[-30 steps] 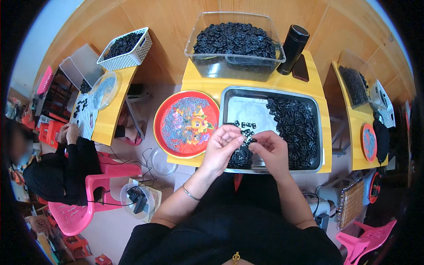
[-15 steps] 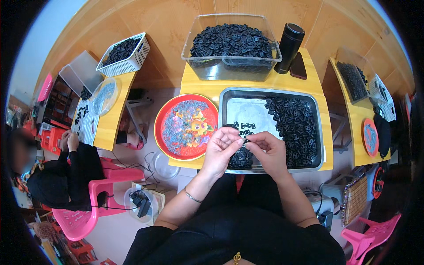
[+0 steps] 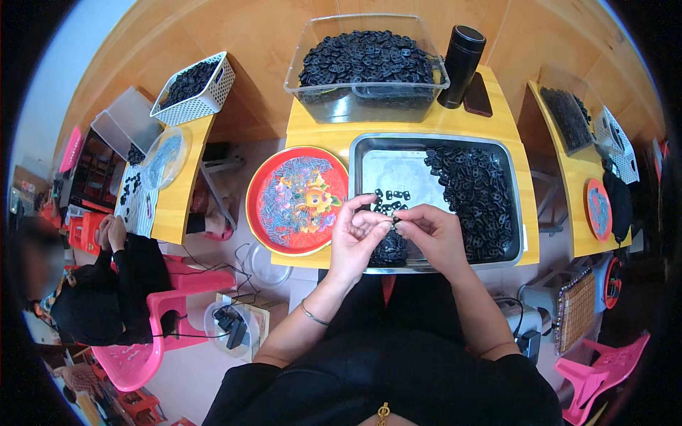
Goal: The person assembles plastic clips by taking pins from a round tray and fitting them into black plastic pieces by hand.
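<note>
Both my hands meet above the front of a metal tray (image 3: 434, 140). Thumb and fingers of my left hand (image 3: 357, 238) are pinched together; what lies between them is too small to make out. A small black plastic piece (image 3: 395, 221) is pinched in the fingertips of my right hand (image 3: 437, 238), touching the left fingertips. A heap of similar black two-holed pieces (image 3: 483, 202) fills the tray's right side. Beneath my hands, more black pieces (image 3: 388, 252) are partly hidden. Left of the tray, a red round tray (image 3: 253, 231) holds many thin grey metal pins (image 3: 280, 202).
Behind stands a clear bin (image 3: 366, 106) heaped with black pieces, beside a black flask (image 3: 462, 67) and a dark phone (image 3: 478, 96). At left, a person (image 3: 106, 284) sits on a pink chair (image 3: 160, 319) by another table. A further table (image 3: 561, 184) stands right.
My hands stay joined at the fingertips over the tray, with only slight finger movement. The view has shifted a little, so the tables and bins appear slightly higher.
</note>
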Tool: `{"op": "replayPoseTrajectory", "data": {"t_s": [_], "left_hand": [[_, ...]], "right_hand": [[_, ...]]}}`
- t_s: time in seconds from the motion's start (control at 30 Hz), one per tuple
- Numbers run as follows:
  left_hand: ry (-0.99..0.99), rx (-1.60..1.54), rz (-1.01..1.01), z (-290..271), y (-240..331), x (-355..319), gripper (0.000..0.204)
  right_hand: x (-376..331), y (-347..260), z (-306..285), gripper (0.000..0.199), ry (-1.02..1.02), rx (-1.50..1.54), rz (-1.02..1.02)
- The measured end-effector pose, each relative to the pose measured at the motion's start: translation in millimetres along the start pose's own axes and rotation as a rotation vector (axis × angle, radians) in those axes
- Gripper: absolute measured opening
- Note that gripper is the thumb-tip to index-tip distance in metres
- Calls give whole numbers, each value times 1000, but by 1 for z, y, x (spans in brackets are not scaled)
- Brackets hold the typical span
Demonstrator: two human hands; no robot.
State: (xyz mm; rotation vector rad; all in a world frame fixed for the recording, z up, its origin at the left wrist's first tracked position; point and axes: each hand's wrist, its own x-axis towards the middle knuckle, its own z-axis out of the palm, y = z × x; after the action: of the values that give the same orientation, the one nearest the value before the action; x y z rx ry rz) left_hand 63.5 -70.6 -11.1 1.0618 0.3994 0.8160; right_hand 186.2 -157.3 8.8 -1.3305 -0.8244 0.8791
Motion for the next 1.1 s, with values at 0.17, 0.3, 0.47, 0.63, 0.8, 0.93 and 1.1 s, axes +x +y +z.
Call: {"op": "replayPoseTrajectory", "data": {"t_s": [0.17, 0.3, 0.47, 0.63, 0.8, 0.93, 1.1], "left_hand": [[-5, -16, -104, -8, -4, 1, 21], [-48, 70, -169, -9, -5, -1, 10], [-65, 53, -210, -6, -2, -2, 7], [-26, 155, -110, -9, -5, -5, 7], [-31, 132, -112, -6, -3, -7, 11], [-15, 88, -136, -6, -4, -2, 12], [-210, 721, -41, -8, -1, 9, 7]], "right_hand": [[-4, 7, 0, 18, 60, -33, -24], [-4, 5, 2, 18, 71, -85, -67], [-4, 5, 4, 16, 95, -146, -158], [-5, 4, 5, 14, 64, -204, -99], [-6, 5, 3, 17, 21, 73, 19], [-7, 6, -1, 19, 48, 42, 18], [-4, 3, -17, 20, 160, -81, -68]]}}
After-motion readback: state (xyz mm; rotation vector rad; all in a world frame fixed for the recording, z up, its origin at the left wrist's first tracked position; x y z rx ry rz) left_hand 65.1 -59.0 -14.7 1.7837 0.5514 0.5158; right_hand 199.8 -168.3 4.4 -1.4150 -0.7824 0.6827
